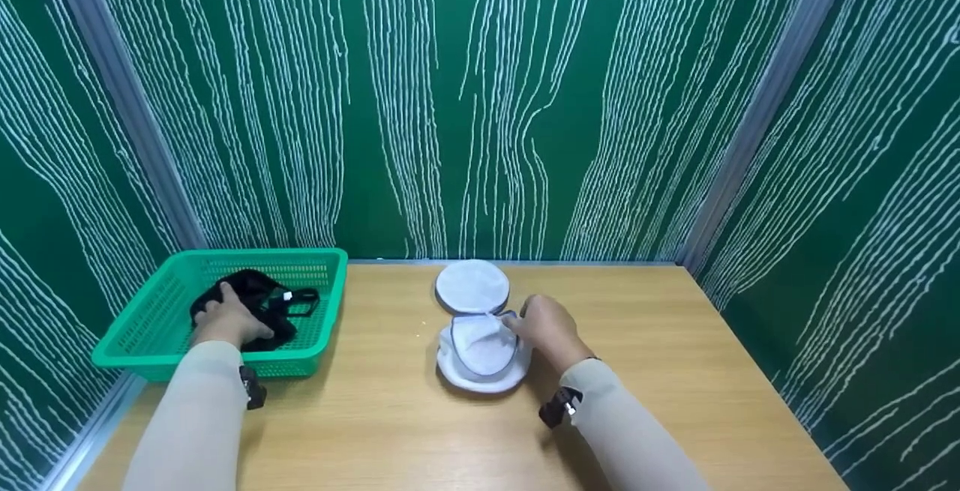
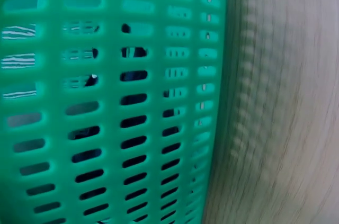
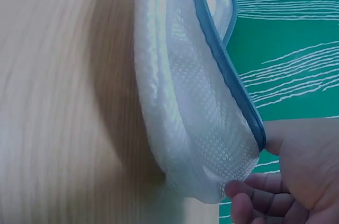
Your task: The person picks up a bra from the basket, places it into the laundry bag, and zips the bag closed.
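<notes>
Light sleeves [image 1: 196, 420] are being worn on both near forearms. Over black fabric [image 1: 253, 282], inside a green basket [image 1: 341, 281] at the left, the left hand [image 1: 227, 320] is being laid; whether anything is being gripped cannot be told. At the centre of the surface [image 1: 360, 431], a white mesh bag [image 1: 484, 362] is being pinched at its grey-blue right edge by the right hand [image 1: 551, 326], while its round lid [image 1: 472, 287] is lying opened on the far side.
</notes>
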The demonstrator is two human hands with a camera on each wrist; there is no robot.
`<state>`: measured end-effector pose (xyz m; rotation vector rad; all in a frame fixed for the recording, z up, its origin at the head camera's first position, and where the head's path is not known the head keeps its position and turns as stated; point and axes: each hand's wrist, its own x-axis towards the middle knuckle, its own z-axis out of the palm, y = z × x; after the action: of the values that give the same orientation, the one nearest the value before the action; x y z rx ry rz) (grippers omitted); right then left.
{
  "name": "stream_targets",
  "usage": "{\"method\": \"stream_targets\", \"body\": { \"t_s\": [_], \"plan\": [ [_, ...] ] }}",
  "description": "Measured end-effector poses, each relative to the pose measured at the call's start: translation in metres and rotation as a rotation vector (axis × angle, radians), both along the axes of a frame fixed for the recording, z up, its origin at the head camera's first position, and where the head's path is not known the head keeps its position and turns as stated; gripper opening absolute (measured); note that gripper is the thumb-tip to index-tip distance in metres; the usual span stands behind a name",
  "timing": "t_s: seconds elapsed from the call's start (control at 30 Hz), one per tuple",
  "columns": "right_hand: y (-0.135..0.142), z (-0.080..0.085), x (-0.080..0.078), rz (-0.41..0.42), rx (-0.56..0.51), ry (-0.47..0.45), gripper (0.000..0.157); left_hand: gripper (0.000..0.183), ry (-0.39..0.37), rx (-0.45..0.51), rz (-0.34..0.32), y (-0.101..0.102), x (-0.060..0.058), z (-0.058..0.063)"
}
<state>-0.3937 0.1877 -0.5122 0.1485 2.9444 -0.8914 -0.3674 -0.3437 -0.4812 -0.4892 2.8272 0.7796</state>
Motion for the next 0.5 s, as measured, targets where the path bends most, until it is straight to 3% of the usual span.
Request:
{"method": "stream_targets", "body": {
  "t_s": [0.17,0.3,0.5],
  "plan": [
    [0.0037,-0.0011,-0.0002,0.013,-0.032,-0.016,0.024,0.136,-0.044,-0.02,-0.025,-0.0032,-0.0035,-0.0024],
    [0.0046,0.0006,0.0003,0.01,-0.057,-0.035,0.021,0.13,-0.088,-0.035,-0.098,-0.0023,-0.0021,0.0007],
    [0.0031,0.0003,0.0007,0.007,-0.096,-0.053,0.021,0.074,-0.104,-0.082,-0.179,0.0006,0.0015,0.0044]
  ]
}}
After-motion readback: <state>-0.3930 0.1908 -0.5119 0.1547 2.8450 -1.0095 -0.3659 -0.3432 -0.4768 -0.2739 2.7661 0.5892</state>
